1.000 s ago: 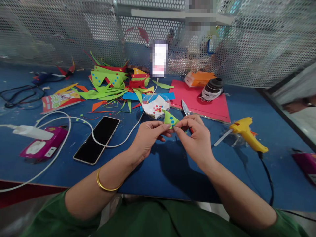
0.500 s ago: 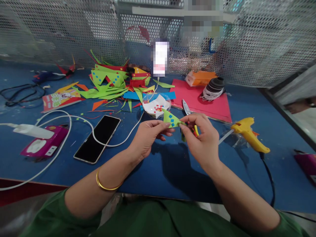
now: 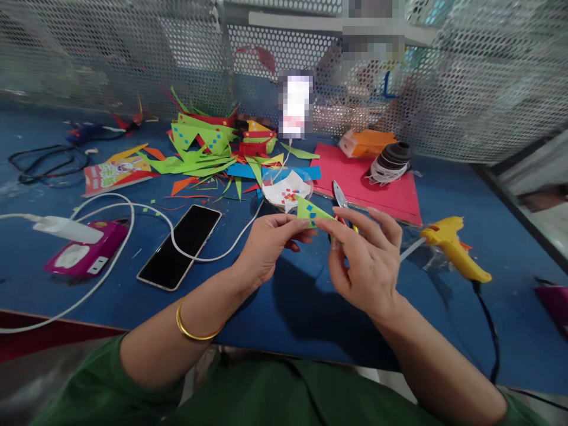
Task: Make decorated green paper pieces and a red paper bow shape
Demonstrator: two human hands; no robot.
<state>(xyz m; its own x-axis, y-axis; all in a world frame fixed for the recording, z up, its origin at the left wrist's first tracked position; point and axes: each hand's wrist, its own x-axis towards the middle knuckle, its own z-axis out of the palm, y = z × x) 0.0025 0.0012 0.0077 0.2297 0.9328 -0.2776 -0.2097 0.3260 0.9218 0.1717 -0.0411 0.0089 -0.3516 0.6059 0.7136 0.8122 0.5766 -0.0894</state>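
Observation:
A green paper piece (image 3: 303,208) with small blue squares on it is pinched between the thumb and fingers of my left hand (image 3: 275,239). My right hand (image 3: 368,254) has its fingers spread, and its index fingertip touches the face of the paper. Part of the paper is hidden behind that finger. Just beyond stands a clear bowl (image 3: 309,173) lined with white paper, with small red and orange bits in it. Scissors (image 3: 339,194) lie behind my right hand, their handles partly covered by it.
Green and red paper cutouts (image 3: 199,142) are piled at the back left. A black phone (image 3: 180,248), a white cable and a purple power strip (image 3: 84,254) lie left. Right are red sheets (image 3: 328,160), a thread spool (image 3: 390,161) and a yellow glue gun (image 3: 452,245).
My right hand has let go of the paper's right end, spread its fingers and brought its index fingertip onto the paper. My left hand keeps its pinch. The view has shifted slightly.

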